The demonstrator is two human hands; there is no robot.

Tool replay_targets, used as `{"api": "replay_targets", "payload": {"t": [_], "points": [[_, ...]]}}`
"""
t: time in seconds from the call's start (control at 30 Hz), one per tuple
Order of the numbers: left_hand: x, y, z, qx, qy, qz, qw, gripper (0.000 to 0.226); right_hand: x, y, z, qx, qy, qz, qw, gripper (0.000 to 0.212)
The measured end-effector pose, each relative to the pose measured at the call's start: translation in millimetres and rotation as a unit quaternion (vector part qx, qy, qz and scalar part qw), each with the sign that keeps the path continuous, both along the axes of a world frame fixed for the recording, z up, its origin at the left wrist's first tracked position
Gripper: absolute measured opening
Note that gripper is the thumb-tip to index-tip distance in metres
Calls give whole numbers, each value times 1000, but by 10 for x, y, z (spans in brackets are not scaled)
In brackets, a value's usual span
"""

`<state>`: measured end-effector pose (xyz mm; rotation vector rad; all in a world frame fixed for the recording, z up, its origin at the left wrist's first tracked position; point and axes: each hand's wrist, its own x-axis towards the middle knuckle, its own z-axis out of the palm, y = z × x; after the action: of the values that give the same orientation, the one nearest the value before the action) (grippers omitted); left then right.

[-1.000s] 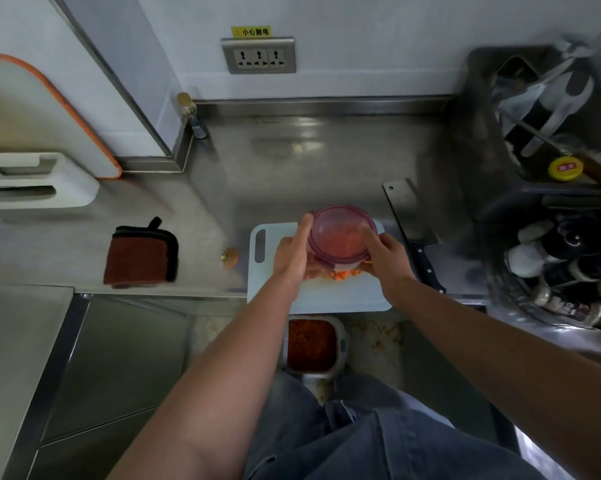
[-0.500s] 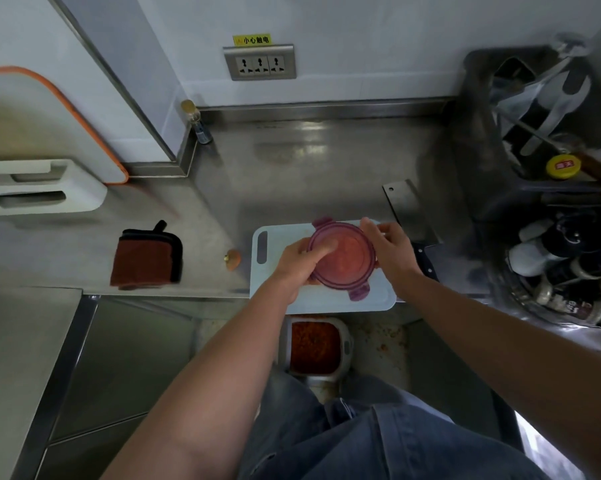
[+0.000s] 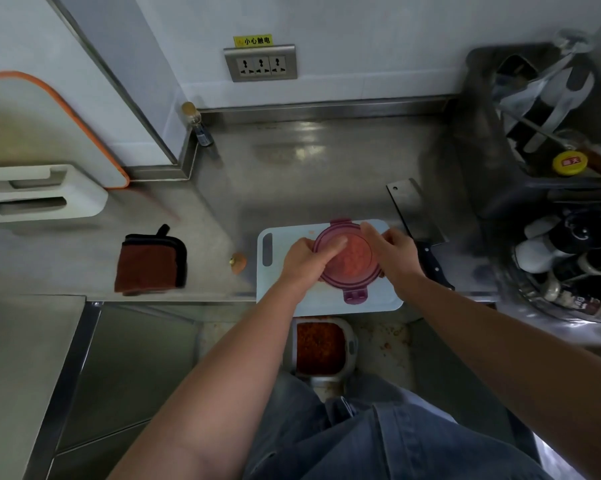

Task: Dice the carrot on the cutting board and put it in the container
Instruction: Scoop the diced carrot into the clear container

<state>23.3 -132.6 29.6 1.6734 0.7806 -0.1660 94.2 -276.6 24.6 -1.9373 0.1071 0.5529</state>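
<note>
Round purple container (image 3: pixel 356 263) sits lid on, centre frame, on the white cutting board (image 3: pixel 275 289), with diced carrot (image 3: pixel 352 252) showing orange through the lid. Left hand (image 3: pixel 302 258) grips its left side, thumb across the lid. Right hand (image 3: pixel 394 252) grips the right rim. Cleaver (image 3: pixel 413 216) lies just right of the board, a carrot end (image 3: pixel 238 262) and brown cloth (image 3: pixel 150 265) to its left.

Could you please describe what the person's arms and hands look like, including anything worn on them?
Both arms are bare along their whole visible length, with no sleeves in view. The left hand and right hand wear no gloves, and no watch, bracelet or ring shows on them. The only clothing visible is blue denim trousers at the bottom of the view.
</note>
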Motion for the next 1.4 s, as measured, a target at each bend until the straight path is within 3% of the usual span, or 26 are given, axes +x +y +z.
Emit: {"api": "replay_targets", "payload": {"t": [0.17,0.33,0.47,0.7,0.83,0.93,1.03,1.13,1.23,1.33,1.4], "points": [[-42,-27,25,203,5,25,979,55,3,6,42,117,192,33,974,46],[0,-29,-13,254,-2,44,966,67,2,-17,3,131,179,10,975,40],[102,-10,-34,127,55,70,988,68,-3,-49,-2,128,182,5,975,37],[134,18,-85,54,31,69,996,67,-19,-78,-34,106,146,-1,984,37],[174,29,-33,-145,60,134,978,69,63,-99,-6,131,157,-51,978,39],[148,4,42,-253,76,59,963,66,95,-83,14,138,175,-50,974,36],[153,-54,47,-337,41,48,939,82,92,-19,-27,59,107,3,992,32],[202,-47,8,-313,3,80,946,85,97,0,-35,24,-54,7,998,37],[251,28,-10,-304,7,129,944,70,99,-34,22,44,-201,109,973,56],[292,99,14,-304,19,152,940,57,71,-14,15,-8,-258,299,919,81],[317,110,28,-304,28,169,937,61,45,24,-42,-55,-294,331,895,79]]}}
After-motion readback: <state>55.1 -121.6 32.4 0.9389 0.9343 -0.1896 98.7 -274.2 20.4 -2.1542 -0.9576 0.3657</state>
